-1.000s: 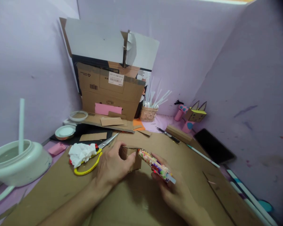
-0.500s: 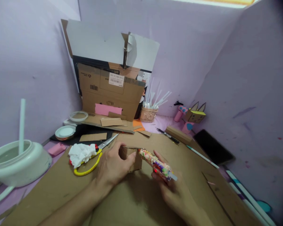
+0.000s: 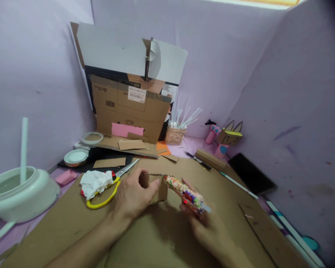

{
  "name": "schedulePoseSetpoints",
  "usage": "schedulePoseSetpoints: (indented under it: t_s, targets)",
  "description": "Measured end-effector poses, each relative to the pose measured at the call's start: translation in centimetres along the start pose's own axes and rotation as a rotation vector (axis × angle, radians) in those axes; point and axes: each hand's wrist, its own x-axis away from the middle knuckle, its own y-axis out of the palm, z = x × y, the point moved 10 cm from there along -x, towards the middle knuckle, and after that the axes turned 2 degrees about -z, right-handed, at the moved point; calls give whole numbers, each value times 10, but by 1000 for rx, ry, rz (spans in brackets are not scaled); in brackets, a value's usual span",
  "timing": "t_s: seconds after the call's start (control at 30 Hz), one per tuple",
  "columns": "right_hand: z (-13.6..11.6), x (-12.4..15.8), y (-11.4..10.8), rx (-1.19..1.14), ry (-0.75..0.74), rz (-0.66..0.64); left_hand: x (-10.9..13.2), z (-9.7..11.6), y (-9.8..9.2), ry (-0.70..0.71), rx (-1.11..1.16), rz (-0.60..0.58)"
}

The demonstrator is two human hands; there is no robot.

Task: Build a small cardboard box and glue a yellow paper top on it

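Observation:
My left hand (image 3: pixel 135 193) grips a small folded cardboard box (image 3: pixel 161 191) by its left side, fingers behind and thumb across the front. A glue gun (image 3: pixel 185 192) with a colourful floral pattern is in my right hand (image 3: pixel 199 219), fingers wrapped round its handle. Its nozzle end is at the upper right edge of the cardboard box; whether the tip touches is too small to tell. A pale glue stick (image 3: pixel 206 207) pokes out of the gun's back, and a red light glows on its side. Left of my left hand lie yellow-handled scissors (image 3: pixel 103 203), partly under crumpled white tissue (image 3: pixel 96 183).
A big cardboard sheet (image 3: pixel 80 238) covers the work surface. At the left stands a white pot (image 3: pixel 41 190). An upright cardboard box (image 3: pixel 106 111), a basket of white sticks (image 3: pixel 175 136) and a cardboard animal figure (image 3: pixel 230 137) are behind. A dark phone (image 3: pixel 251 173) lies right.
Both hands keep nearly the same pose, with the glue gun still at the cardboard box's upper edge. The whole view has shifted very slightly.

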Motion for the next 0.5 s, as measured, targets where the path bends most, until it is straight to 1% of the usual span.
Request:
schedulePoseSetpoints:
  t_s: [0.23,0.33,0.4,0.5]
  targets:
    - [4,-1,-1,-6,4,14,2,1,1,19,-1,5]
    - [8,-3,-4,-60,26,42,-1,-1,2,20,23,0]
    - [17,-4,-9,-151,94,82,-3,-1,4,40,72,-19]
    - [39,-6,-17,-356,272,138,-5,0,13,70,187,-88]
